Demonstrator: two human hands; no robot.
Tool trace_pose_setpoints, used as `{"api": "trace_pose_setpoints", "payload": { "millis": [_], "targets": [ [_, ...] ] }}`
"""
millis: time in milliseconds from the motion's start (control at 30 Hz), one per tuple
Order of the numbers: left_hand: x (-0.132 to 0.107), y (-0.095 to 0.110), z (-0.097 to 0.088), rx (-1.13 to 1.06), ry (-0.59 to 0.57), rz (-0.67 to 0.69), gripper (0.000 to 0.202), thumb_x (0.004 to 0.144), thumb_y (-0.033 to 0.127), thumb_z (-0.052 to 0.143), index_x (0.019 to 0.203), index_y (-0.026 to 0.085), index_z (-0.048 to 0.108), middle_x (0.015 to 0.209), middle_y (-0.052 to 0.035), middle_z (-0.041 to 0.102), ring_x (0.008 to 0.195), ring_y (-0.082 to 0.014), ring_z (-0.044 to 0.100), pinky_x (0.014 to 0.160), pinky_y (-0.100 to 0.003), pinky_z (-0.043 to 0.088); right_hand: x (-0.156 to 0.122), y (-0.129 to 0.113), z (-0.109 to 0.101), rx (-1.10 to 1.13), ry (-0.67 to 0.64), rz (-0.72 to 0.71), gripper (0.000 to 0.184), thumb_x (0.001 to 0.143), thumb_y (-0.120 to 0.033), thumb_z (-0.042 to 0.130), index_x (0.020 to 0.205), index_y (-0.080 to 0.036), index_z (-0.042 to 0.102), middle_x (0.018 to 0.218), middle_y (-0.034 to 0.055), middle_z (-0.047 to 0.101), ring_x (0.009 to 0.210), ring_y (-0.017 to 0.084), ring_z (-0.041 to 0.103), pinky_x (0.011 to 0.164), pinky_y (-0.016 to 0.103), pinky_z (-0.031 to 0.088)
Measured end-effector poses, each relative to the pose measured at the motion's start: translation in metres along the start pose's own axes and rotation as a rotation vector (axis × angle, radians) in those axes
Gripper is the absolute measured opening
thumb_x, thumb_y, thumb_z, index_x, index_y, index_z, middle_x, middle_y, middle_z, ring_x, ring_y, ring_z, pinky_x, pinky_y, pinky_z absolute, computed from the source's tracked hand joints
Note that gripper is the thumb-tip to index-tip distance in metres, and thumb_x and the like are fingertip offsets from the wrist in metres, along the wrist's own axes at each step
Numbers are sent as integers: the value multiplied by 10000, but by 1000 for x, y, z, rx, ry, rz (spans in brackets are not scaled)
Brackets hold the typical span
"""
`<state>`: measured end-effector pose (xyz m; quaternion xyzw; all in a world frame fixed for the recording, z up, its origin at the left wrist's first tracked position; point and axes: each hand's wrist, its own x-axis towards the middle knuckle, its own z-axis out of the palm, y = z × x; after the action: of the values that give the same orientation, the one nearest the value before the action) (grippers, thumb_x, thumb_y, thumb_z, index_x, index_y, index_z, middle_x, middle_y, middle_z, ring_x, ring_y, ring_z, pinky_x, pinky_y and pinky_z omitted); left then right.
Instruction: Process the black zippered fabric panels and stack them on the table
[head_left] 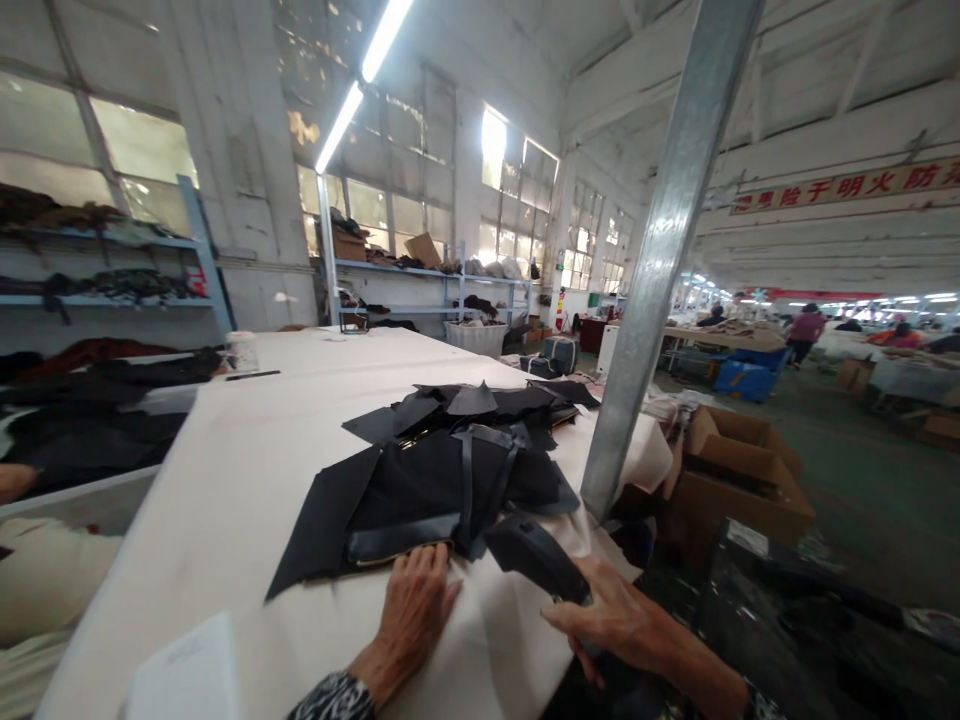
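Black fabric meets flat left fingers; right fingers grip tool beside steel post

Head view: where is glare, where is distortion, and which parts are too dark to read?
In the head view, the windows and the tube lights blow out white; the wide lens makes the metal post lean; the black fabric pile touched by the left hand loses detail; the dark tool in the right hand is slightly blurred.

Bench layout, near end.
Fabric pile lies on the bench; left hand rests at its near edge, right hand grips a handheld tool just right; post behind, cartons on the floor beyond.
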<state>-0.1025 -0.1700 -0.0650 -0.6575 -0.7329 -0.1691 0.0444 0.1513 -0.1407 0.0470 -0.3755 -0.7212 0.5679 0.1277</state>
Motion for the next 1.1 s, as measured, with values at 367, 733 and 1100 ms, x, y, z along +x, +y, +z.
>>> {"api": "trace_pose_setpoints", "payload": {
  "millis": [367,733,1100],
  "targets": [
    [50,-9,-58,-700,5,-186,164,762,157,381,729,179,539,599,-2,477,574,-167,485,565,-303,361,-17,6,-3,19,7,-28,297,784,-388,573,929,-133,529,588,-39,542,431,76,519,390,155,412],
    [78,-16,-168,-1268,-187,-244,398,678,494,687,793,118,624,640,-23,567,537,-109,523,435,-194,296,-19,-4,-8,-29,79,-78,340,791,-396,590,1024,-153,550,681,-11,592,513,74,532,472,169,400],
    [59,-20,-146,-1199,-163,-321,457,634,569,708,641,120,627,529,-18,580,522,-117,554,488,-202,425,-27,-6,0,-68,113,-106,472,787,-415,599,1177,-154,545,664,6,603,533,115,567,547,211,457]
  ]
}}
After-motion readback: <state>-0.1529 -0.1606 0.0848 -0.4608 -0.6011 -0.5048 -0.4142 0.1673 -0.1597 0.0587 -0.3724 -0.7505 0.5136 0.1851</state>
